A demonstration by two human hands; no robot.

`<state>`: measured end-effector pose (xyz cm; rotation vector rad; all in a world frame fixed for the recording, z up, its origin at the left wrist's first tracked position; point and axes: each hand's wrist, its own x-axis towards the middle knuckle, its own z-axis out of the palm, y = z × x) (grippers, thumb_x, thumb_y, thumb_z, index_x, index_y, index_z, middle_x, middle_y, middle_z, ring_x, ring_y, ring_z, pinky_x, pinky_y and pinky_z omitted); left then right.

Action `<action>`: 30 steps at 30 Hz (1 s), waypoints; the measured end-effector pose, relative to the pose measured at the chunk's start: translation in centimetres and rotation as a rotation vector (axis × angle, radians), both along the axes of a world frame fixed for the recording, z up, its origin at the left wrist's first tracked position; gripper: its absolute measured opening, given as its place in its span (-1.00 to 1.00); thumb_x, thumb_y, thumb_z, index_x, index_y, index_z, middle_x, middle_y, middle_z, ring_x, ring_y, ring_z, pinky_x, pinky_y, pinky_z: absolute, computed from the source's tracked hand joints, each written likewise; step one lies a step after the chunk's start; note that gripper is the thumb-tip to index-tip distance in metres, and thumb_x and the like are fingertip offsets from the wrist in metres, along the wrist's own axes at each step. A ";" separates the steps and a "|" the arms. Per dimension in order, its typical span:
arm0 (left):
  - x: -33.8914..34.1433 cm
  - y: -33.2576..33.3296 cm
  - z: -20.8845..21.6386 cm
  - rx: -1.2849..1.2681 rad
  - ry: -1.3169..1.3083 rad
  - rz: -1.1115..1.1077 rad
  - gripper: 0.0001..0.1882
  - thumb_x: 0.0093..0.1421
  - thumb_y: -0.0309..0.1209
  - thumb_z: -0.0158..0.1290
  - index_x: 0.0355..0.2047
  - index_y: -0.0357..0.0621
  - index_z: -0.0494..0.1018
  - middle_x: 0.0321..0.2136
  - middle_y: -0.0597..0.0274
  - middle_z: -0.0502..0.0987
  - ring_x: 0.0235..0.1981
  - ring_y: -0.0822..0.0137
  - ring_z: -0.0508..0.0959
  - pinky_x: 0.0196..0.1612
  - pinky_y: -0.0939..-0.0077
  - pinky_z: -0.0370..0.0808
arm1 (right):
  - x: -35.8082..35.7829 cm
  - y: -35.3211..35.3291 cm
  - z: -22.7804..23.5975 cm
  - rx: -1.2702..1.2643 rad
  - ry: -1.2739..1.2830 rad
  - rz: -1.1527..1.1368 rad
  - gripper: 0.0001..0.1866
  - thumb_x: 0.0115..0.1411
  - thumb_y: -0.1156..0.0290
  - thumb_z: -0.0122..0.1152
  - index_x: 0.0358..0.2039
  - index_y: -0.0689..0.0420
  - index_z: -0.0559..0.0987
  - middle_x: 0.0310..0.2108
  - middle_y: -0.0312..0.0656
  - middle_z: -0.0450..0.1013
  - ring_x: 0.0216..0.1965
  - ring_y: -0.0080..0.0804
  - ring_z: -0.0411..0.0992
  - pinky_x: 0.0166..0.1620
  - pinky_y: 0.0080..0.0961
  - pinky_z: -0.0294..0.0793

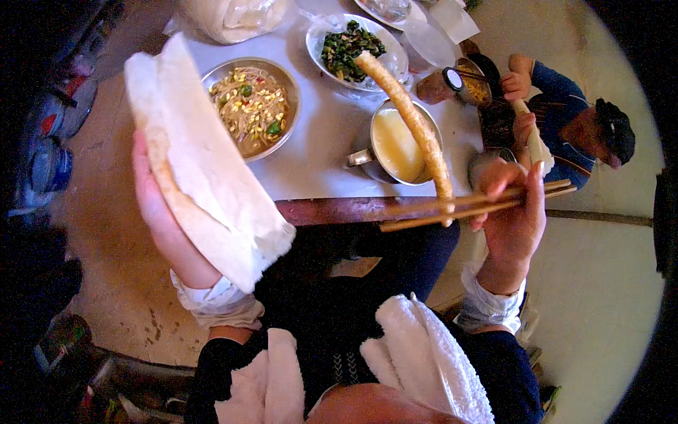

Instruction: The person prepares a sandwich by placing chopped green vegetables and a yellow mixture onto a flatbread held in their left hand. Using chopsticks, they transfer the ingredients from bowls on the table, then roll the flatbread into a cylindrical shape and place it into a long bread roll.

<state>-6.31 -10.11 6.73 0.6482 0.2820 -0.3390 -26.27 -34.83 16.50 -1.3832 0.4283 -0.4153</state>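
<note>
My left hand point(162, 219) is wrapped around the lower side of a folded white flatbread point(194, 159), held upright at a slant left of the table's near edge. Its fingertips are mostly hidden behind the bread. In my right hand point(512, 226) is a pair of wooden chopsticks point(477, 206), pointing left. Their tips pinch the lower end of a long golden fried dough stick point(409, 113), which rises up and to the left. Behind the dough stick stands a metal mug point(361, 157) of pale yellow liquid point(397, 145), partly covered by it.
On the white table point(318, 169) are a steel bowl point(296, 106) of bean sprouts and a plate point(313, 44) of dark greens. A white bundle in plastic point(236, 18) lies at the back. A lidded jar point(434, 87) stands right. Across sits a person point(565, 131) holding flatbread.
</note>
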 end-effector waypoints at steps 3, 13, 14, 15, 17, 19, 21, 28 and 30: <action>0.4 2.0 -0.2 0.142 -0.085 0.116 -0.40 0.29 0.00 -0.23 0.20 -0.11 0.21 0.11 0.16 0.35 0.08 0.23 0.39 0.16 0.34 0.27 | -1.4 0.0 -0.6 -0.081 0.007 0.053 -0.29 0.38 -0.01 -0.49 -0.71 0.20 0.38 -0.65 -0.15 0.23 -0.66 -0.33 0.29 -0.50 -0.48 0.36; 0.2 3.1 0.5 0.113 -0.297 0.260 -0.37 0.32 -0.05 -0.32 0.24 -0.26 0.10 0.15 -0.06 0.28 0.17 0.16 0.31 0.27 0.35 0.11 | 6.0 8.8 -8.1 0.022 0.506 0.344 -0.62 0.33 0.21 -0.11 0.03 0.20 0.33 -0.44 -0.16 0.46 -0.70 -0.53 0.40 -0.73 -0.67 0.20; 0.0 4.0 1.1 0.111 -0.302 0.288 -0.36 0.33 -0.05 -0.33 0.24 -0.28 0.09 0.15 -0.08 0.28 0.17 0.15 0.30 0.28 0.35 0.10 | 8.2 9.3 -9.9 0.060 0.498 0.294 -0.61 0.33 0.21 -0.10 0.00 0.24 0.35 -0.46 -0.16 0.46 -0.71 -0.55 0.38 -0.74 -0.72 0.12; 0.4 3.8 0.6 0.066 -0.282 0.265 -0.36 0.32 -0.05 -0.33 0.24 -0.28 0.10 0.14 -0.08 0.29 0.17 0.15 0.31 0.27 0.35 0.11 | 9.7 9.0 -11.8 0.100 0.495 0.202 -0.60 0.32 0.21 -0.09 -0.03 0.29 0.38 -0.48 -0.15 0.46 -0.71 -0.57 0.36 -0.76 -0.76 0.04; 0.4 4.5 0.2 0.030 -0.258 0.274 -0.36 0.32 -0.04 -0.32 0.24 -0.27 0.11 0.14 -0.07 0.30 0.16 0.16 0.32 0.26 0.36 0.13 | 12.1 9.0 -14.3 0.190 0.531 0.203 -0.64 0.31 0.21 -0.08 -0.13 0.29 0.42 -0.53 -0.17 0.45 -0.74 -0.56 0.32 -0.76 -0.73 0.03; 0.6 5.0 -1.3 0.085 -0.227 0.302 -0.36 0.32 -0.03 -0.31 0.23 -0.26 0.12 0.13 -0.06 0.31 0.15 0.16 0.33 0.25 0.36 0.14 | 14.1 9.2 -16.2 0.247 0.556 0.192 -0.67 0.29 0.21 -0.06 -0.27 0.28 0.43 -0.60 -0.18 0.43 -0.77 -0.53 0.30 -0.77 -0.67 0.05; 0.8 5.5 -1.7 0.123 -0.182 0.305 -0.37 0.31 -0.03 -0.29 0.23 -0.24 0.13 0.12 -0.05 0.33 0.14 0.17 0.33 0.24 0.37 0.15 | 15.3 9.9 -17.8 0.258 0.548 0.177 -0.67 0.26 0.22 -0.03 -0.45 0.27 0.43 -0.69 -0.18 0.39 -0.80 -0.48 0.28 -0.79 -0.58 0.10; 0.7 2.5 1.3 0.383 -0.154 0.248 -0.36 0.31 -0.01 -0.28 0.25 -0.20 0.11 0.15 -0.05 0.30 0.14 0.16 0.34 0.23 0.37 0.16 | 10.9 9.2 -19.5 0.141 0.514 0.133 -0.68 0.23 0.24 0.01 -0.57 0.19 0.44 -0.74 -0.27 0.34 -0.82 -0.50 0.22 -0.76 -0.59 0.11; 0.0 0.7 0.8 0.420 -0.171 0.211 -0.35 0.31 -0.01 -0.29 0.26 -0.19 0.09 0.16 -0.05 0.28 0.15 0.16 0.33 0.24 0.35 0.15 | 9.0 8.3 -19.7 0.124 0.530 0.169 -0.66 0.26 0.20 0.00 -0.54 0.19 0.44 -0.73 -0.26 0.36 -0.81 -0.52 0.25 -0.74 -0.62 0.16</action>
